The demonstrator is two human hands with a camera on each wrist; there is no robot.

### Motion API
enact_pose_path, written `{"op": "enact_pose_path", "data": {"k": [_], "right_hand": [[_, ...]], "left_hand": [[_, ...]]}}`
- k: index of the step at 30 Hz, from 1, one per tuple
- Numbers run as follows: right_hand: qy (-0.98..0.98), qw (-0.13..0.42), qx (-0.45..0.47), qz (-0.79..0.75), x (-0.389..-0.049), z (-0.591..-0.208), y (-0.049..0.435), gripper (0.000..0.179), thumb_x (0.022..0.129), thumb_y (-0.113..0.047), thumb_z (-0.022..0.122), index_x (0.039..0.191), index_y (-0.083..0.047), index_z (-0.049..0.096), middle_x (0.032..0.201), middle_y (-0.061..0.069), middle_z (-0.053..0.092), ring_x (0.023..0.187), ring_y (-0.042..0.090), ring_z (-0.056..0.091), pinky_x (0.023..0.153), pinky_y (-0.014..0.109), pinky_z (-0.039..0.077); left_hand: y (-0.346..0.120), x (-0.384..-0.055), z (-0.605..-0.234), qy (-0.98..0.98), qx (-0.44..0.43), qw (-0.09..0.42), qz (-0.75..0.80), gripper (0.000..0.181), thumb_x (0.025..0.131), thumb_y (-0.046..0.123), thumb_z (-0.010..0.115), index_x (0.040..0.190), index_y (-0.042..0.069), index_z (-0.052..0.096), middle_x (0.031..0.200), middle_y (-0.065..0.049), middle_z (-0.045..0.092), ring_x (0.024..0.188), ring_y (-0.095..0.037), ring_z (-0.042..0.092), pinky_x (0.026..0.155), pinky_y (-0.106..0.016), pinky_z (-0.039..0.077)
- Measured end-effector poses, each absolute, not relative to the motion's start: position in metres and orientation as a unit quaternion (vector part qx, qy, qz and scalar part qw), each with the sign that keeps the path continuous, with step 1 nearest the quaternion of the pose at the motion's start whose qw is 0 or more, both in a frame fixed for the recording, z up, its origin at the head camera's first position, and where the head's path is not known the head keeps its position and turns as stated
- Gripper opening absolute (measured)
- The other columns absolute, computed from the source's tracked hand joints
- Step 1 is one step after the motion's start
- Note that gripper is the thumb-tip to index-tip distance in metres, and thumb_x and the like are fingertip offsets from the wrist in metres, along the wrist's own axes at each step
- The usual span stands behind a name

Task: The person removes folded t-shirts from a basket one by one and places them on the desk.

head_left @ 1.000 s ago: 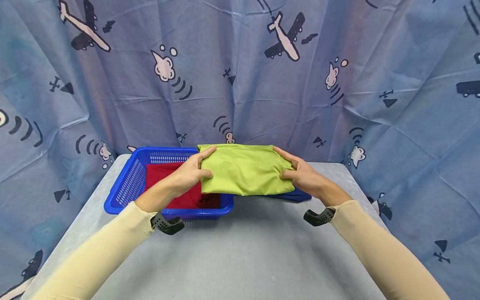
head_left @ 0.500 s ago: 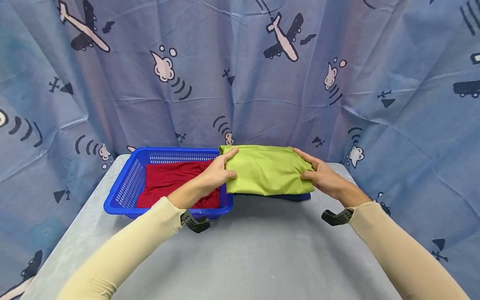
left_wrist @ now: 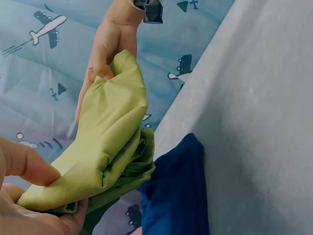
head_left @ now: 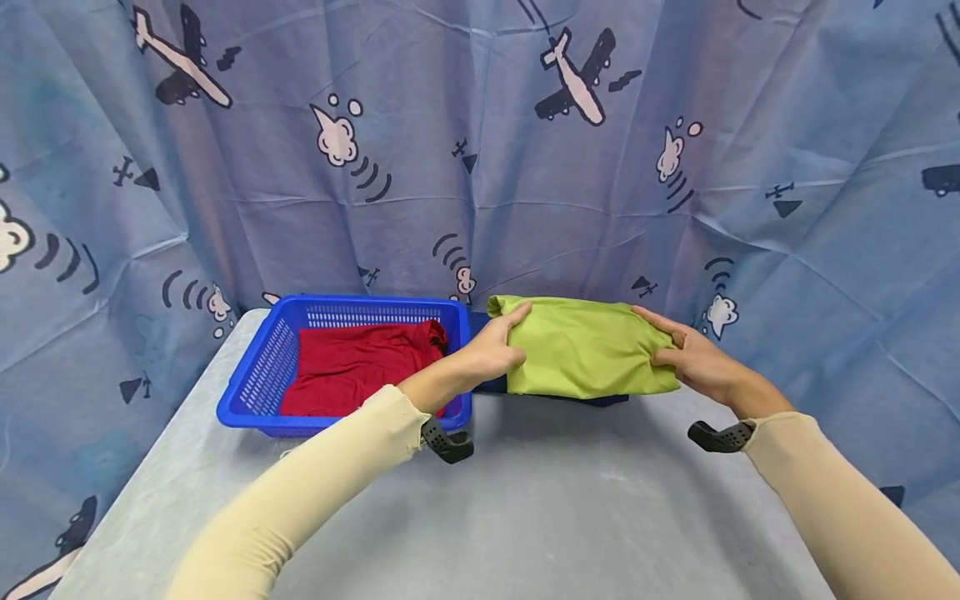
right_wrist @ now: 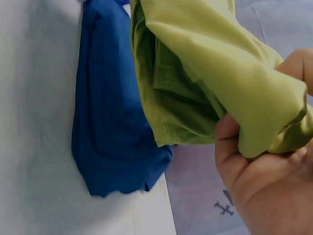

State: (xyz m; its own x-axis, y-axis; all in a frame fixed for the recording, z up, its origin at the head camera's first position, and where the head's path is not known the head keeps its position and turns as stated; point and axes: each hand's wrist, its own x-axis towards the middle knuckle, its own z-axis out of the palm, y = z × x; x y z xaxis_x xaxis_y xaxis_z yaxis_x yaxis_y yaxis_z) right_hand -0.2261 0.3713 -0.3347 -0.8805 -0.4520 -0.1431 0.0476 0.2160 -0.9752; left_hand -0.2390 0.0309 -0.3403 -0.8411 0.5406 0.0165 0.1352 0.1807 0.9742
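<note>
A folded lime-green garment (head_left: 588, 350) is held up between both hands, its layers visible from the side in the left wrist view. My left hand (head_left: 491, 350) pinches its left end, thumb on the near face. At the other end, my right hand (head_left: 701, 362) grips the cloth between thumb and fingers. Behind and below it a folded dark blue garment (right_wrist: 115, 107) lies on the table, partly hidden by the green one in the head view. In the right wrist view the green garment hangs above the table, apart from most of the blue one.
A blue plastic basket (head_left: 255, 383) stands on the left of the grey table (head_left: 555, 517). Inside it lies a folded red garment (head_left: 352, 367). A blue curtain (head_left: 420, 108) with printed aeroplanes hangs behind the table and along its right side.
Both hands have carried the green garment to the right, from partly over the basket to over the blue garment and past its right end. More of the red garment in the basket shows.
</note>
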Motion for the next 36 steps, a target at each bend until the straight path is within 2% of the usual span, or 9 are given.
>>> {"op": "enact_pose_path", "data": {"k": [3,5,9,13,20,27,36], "right_hand": [[0.747,0.206,-0.138,-0.617,-0.226,-0.336,0.383,0.086,0.097,0.01,0.05,0.164,-0.016,0.002,0.13,-0.013,0.06,0.098,0.006,0.067,0.074,0.025,0.059],[0.743,0.209,-0.14,-0.62,-0.226,-0.337,0.389,0.086,0.097,0.01,0.049,0.164,-0.016,0.001,0.128,-0.012,0.062,0.096,0.007,0.068,0.073,0.025,0.059],[0.746,0.212,-0.128,-0.618,-0.223,-0.338,0.403,0.085,0.098,0.008,0.049,0.164,-0.019,0.002,0.123,-0.01,0.066,0.088,0.008,0.07,0.067,0.023,0.058],[0.75,0.213,-0.115,-0.616,-0.219,-0.34,0.417,0.085,0.099,0.007,0.049,0.164,-0.021,0.002,0.121,-0.01,0.067,0.087,0.009,0.071,0.067,0.024,0.058],[0.752,0.202,-0.11,-0.618,-0.215,-0.347,0.438,0.084,0.1,0.008,0.046,0.164,-0.019,-0.001,0.122,-0.011,0.065,0.092,0.009,0.071,0.072,0.026,0.061],[0.767,0.157,-0.092,-0.615,-0.209,-0.349,0.452,0.083,0.099,0.008,0.047,0.163,-0.013,0.0,0.115,-0.015,0.066,0.088,0.006,0.069,0.069,0.024,0.059],[0.825,0.153,-0.041,-0.542,-0.212,-0.349,0.467,0.082,0.101,0.001,0.05,0.164,-0.014,0.0,0.116,-0.025,0.059,0.09,0.004,0.066,0.072,0.026,0.059]], "left_hand": [[0.042,-0.238,-0.343,0.749,0.226,0.174,0.597,0.094,0.079,-0.018,0.048,0.163,0.01,0.017,0.17,-0.006,0.018,0.145,-0.013,0.027,0.108,-0.028,0.037],[0.049,-0.238,-0.345,0.749,0.225,0.176,0.598,0.094,0.079,-0.018,0.048,0.163,0.011,0.017,0.17,-0.006,0.018,0.146,-0.012,0.027,0.106,-0.027,0.037],[0.064,-0.239,-0.35,0.744,0.218,0.187,0.603,0.094,0.081,-0.018,0.049,0.163,0.015,0.017,0.171,-0.002,0.016,0.145,-0.013,0.03,0.092,-0.028,0.04],[0.078,-0.24,-0.356,0.74,0.211,0.201,0.606,0.093,0.083,-0.017,0.05,0.163,0.02,0.018,0.171,-0.002,0.018,0.132,-0.017,0.041,0.078,-0.028,0.042],[0.102,-0.243,-0.363,0.74,0.213,0.216,0.6,0.091,0.086,-0.016,0.051,0.163,0.022,0.019,0.169,-0.004,0.022,0.111,-0.019,0.051,0.068,-0.028,0.042],[0.124,-0.244,-0.368,0.733,0.216,0.214,0.608,0.089,0.086,-0.015,0.052,0.162,0.019,0.023,0.169,-0.004,0.025,0.11,-0.016,0.048,0.071,-0.027,0.041],[0.145,-0.247,-0.375,0.746,0.209,0.208,0.597,0.089,0.085,-0.014,0.055,0.162,0.02,0.027,0.169,-0.004,0.025,0.116,-0.019,0.045,0.068,-0.027,0.042]]}}
